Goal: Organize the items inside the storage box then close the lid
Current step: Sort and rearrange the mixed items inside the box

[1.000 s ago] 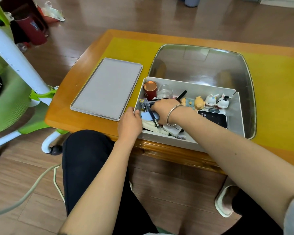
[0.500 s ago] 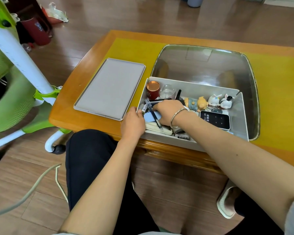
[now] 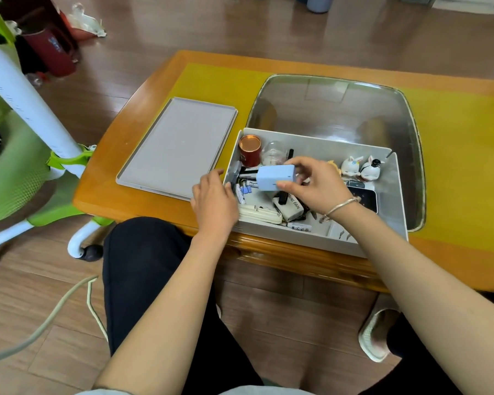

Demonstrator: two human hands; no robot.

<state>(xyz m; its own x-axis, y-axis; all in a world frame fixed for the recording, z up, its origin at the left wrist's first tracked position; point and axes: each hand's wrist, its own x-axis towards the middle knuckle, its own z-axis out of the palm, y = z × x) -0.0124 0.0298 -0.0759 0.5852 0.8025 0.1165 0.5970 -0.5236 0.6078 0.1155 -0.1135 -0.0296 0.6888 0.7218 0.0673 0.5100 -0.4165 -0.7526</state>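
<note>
A white storage box [image 3: 320, 240] sits open at the table's front edge, full of small items. My right hand [image 3: 314, 186] holds a light blue boxy charger [image 3: 274, 178] lifted over the box's left half. My left hand [image 3: 214, 201] rests with fingers spread at the box's left wall, holding nothing. Inside stand a red tin with a copper lid [image 3: 250, 151], a clear dome [image 3: 273, 153], two white figurines [image 3: 360, 168], a black device [image 3: 364, 198], a white mini fan case [image 3: 291, 208], batteries and pens. The grey lid [image 3: 177, 146] lies flat to the left of the box.
A shiny metal tray [image 3: 337, 109] lies behind and under the box on a yellow mat [image 3: 465, 155]. The wooden table [image 3: 120, 172] ends close to my knees. A green and white chair [image 3: 20, 143] stands at the left; a cable [image 3: 54, 315] runs over the floor.
My right hand has lifted the blue charger out of the clutter and holds it above the box. My left hand has slid slightly left and opened its fingers.
</note>
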